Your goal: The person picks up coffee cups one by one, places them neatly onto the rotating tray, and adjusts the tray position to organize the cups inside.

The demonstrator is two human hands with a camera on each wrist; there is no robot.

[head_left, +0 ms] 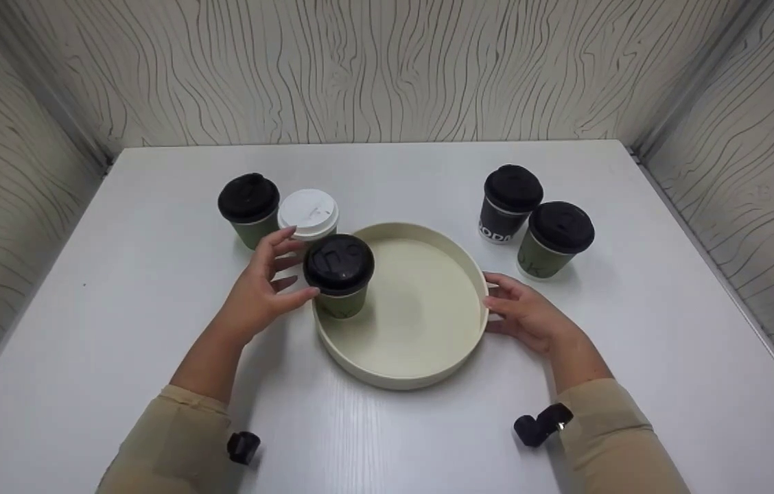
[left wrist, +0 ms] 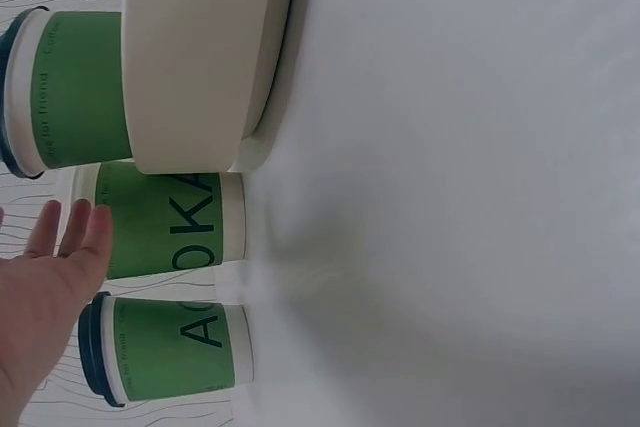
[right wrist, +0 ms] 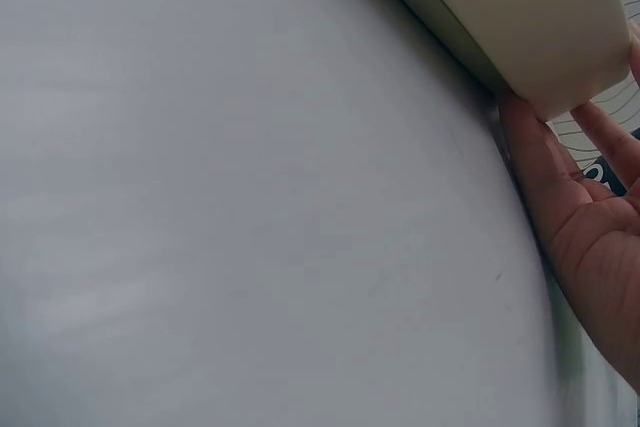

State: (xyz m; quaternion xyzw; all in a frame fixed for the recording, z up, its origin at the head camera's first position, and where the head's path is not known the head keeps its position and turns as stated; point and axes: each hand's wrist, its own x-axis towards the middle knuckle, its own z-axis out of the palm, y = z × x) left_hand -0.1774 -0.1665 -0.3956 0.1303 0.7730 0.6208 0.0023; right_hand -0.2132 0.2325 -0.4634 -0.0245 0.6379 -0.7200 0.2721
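Note:
A round cream tray [head_left: 421, 315] lies on the white table, and a green paper cup with a black lid [head_left: 339, 267] stands inside its left edge. My left hand [head_left: 260, 291] is beside that cup, thumb and fingers spread around its left side; the left wrist view shows a gap between the fingertips [left wrist: 98, 222] and the cup. At the tray's right side my right hand [head_left: 524, 312] holds the wall, thumb at the rim. The right wrist view shows fingers [right wrist: 535, 142] at the tray's lower edge.
Behind the left hand stand a white-lidded green cup [head_left: 308, 213] and a black-lidded green cup [head_left: 250, 206]. Back right, a dark cup with white lettering [head_left: 507, 202] stands close to another black-lidded green cup [head_left: 552, 240]. Wood-grain patterned panels [head_left: 373, 75] surround the table.

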